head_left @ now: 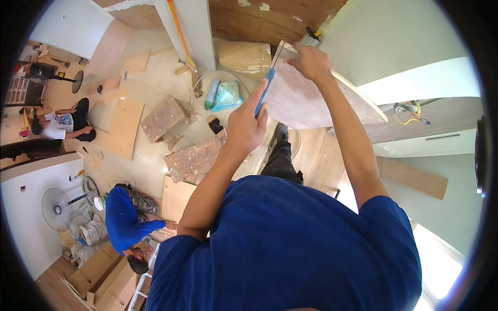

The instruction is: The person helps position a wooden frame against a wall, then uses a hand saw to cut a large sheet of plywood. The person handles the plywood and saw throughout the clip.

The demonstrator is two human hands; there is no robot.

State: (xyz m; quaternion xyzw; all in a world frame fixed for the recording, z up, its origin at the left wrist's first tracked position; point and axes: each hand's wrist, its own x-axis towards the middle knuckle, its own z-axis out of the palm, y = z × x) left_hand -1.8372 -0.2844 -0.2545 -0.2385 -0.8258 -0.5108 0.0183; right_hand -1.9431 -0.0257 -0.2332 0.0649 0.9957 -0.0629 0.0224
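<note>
A wide wooden board [306, 101] with a pale narrow edge stands in front of me, to the right of the middle. My left hand [247, 127] is wrapped round the blue handle of a utility knife [264, 92]. Its long thin blade points up and away, alongside the board's left edge. At the far upper corner of the board is my right hand [314, 63], its thumb over the broad face and its fingers bent at the edge. Part of the board is hidden behind my right forearm.
Paint-spattered wooden blocks [194, 158] and a light blue plastic bag [226, 96] lie on the floor. A co-worker in blue [122, 217] bends over at lower left; another person [65, 124] sits farther off. Loose wires [412, 111] hang from the right wall.
</note>
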